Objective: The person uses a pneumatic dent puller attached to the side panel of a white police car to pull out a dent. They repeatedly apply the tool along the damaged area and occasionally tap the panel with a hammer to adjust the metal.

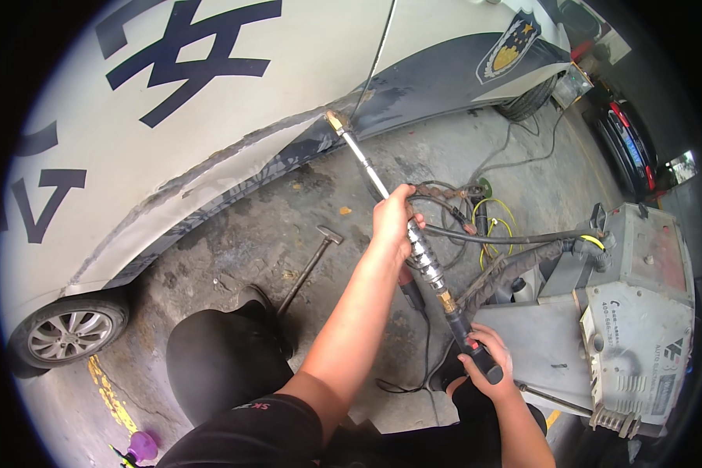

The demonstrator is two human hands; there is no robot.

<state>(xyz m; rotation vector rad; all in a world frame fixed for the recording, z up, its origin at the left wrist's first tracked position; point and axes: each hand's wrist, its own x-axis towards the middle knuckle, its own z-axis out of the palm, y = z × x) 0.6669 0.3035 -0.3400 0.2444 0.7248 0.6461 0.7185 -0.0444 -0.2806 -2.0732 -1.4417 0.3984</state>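
Note:
A long metal slide-hammer dent puller [427, 264] runs slantwise from the car's side toward me. Its brass-coloured tip meets the scraped, bare strip of the white and dark blue car panel [234, 93], close to the door seam. My left hand [394, 222] is wrapped round the puller midway, at the upper end of its ridged chrome weight. At the near end, my right hand [487, 355] grips the black handle, which has a red button under my fingers. A thick cable sleeve leads from near the handle toward the grey machine.
On the concrete lies a long-handled hammer [310, 265] beside my knee. A grey wheeled welding machine [639, 312] stands at right, with black cables and a yellow-green wire [508, 214] tangled nearby. A corded red and black tool is partly hidden behind the puller. Another dark car [625, 148] stands far right.

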